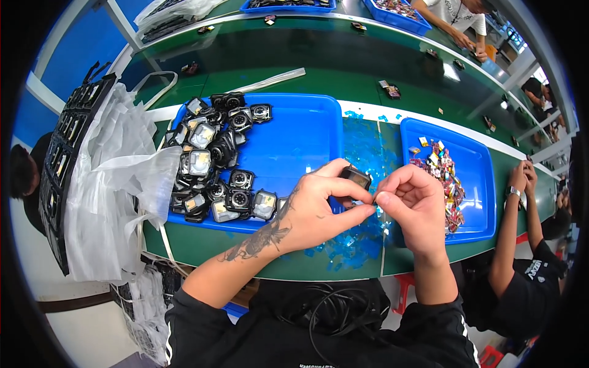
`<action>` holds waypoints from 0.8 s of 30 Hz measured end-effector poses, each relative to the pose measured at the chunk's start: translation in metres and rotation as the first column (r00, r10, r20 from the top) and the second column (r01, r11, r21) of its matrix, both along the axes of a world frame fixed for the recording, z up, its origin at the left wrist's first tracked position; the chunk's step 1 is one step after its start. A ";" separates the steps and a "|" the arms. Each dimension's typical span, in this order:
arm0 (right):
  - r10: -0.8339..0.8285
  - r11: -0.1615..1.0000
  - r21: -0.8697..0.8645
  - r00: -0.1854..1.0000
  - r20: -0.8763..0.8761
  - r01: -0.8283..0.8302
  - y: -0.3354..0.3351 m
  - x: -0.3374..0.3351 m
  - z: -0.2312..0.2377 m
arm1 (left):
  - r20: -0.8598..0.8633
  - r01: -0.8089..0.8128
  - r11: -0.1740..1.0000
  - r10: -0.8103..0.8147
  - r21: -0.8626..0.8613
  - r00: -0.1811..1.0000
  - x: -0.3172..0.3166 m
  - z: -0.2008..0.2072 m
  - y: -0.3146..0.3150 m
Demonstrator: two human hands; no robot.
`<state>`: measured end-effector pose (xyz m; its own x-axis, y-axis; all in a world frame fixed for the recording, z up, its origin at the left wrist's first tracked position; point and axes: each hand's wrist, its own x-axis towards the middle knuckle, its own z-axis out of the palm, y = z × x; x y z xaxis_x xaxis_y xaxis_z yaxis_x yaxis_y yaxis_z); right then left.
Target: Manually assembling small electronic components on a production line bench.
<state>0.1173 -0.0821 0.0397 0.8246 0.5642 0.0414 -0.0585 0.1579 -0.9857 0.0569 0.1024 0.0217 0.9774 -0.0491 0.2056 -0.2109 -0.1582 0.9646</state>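
Note:
My left hand is closed around a small black watch-like housing, with a dark, flat face turned up. Thumb and fingertips of my right hand are pinched together right beside the left fingertips. Whatever lies in that pinch is too small to make out. Both hands are above the bench, between two blue trays. Many similar black housings, some with round lens-like centres, are heaped in the left half of the larger blue tray. Small red and gold electronic parts are piled in the smaller blue tray.
Blue film scraps litter the green bench under my hands. Translucent plastic sheeting and stacked black trays stand at the left. Beyond runs a green conveyor belt carrying scattered parts. A co-worker's arms are at the right.

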 end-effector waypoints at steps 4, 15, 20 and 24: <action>-0.009 0.999 -0.042 0.998 0.063 0.011 0.001 0.001 -0.006 | 0.068 0.014 1.000 -0.013 -0.018 0.998 -0.001 0.001 -0.003; 0.031 0.882 -0.350 0.701 0.713 0.317 -0.006 -0.015 -0.006 | -0.137 -0.083 0.985 0.062 -0.154 0.989 0.003 -0.007 -0.002; 0.099 0.843 -0.496 0.848 0.521 0.207 -0.018 -0.003 -0.007 | -0.250 0.037 0.972 -0.096 -0.231 0.964 0.004 -0.010 0.001; 0.049 0.997 -0.075 0.948 0.314 -0.027 -0.009 -0.005 -0.020 | -0.285 0.189 0.955 -0.252 -0.230 0.925 0.003 -0.009 0.001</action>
